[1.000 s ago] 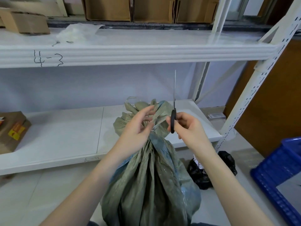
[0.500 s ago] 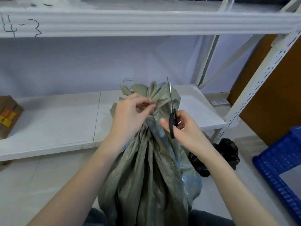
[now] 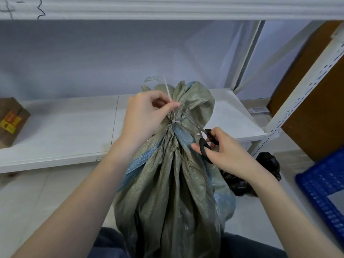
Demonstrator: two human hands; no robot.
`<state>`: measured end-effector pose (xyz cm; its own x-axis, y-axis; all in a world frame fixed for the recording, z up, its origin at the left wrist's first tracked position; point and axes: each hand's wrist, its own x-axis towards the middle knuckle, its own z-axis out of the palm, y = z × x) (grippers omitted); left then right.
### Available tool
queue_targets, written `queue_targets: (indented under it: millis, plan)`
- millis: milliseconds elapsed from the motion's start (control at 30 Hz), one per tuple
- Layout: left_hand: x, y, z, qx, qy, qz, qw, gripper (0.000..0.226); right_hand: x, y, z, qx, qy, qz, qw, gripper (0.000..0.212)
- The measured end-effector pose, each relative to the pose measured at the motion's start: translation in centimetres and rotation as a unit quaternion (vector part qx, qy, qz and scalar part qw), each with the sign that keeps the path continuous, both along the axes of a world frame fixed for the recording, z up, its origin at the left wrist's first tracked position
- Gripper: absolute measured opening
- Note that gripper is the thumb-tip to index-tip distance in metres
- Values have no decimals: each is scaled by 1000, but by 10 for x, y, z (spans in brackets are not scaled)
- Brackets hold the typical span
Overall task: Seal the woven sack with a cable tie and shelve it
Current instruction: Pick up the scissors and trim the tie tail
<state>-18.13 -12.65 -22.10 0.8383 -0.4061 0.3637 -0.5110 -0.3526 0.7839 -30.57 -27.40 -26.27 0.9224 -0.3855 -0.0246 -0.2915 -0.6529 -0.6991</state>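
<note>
sack [image 3: 167, 183] neck cinched by cable tie [image 3: 176, 121]; scissors [image 3: 202, 140] at its tail.

We are in a storeroom or small warehouse: white metal racking [image 3: 305, 86] with slotted uprights carries broad shelves [image 3: 70, 131], the upper beam bears a handwritten location code [image 3: 22, 8], a taped cardboard box [image 3: 11, 121] sits stored at left, and a blue plastic crate [image 3: 323, 187] stands on the tiled floor [image 3: 28, 202].

You are looking through soft, even, cool light with only faint shadows; the wide lens is bowing the upper shelf edge [image 3: 167, 8] (most at the corners), and the blue crate [image 3: 323, 189] is smearing into blur.
</note>
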Motion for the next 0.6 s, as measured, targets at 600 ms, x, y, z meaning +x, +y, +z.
queue_targets:
  millis: [600]
  plan:
    - [-4,-8,17,128,-142,-8,981,25,2,-1,-3,-202,-41,19,978,43]
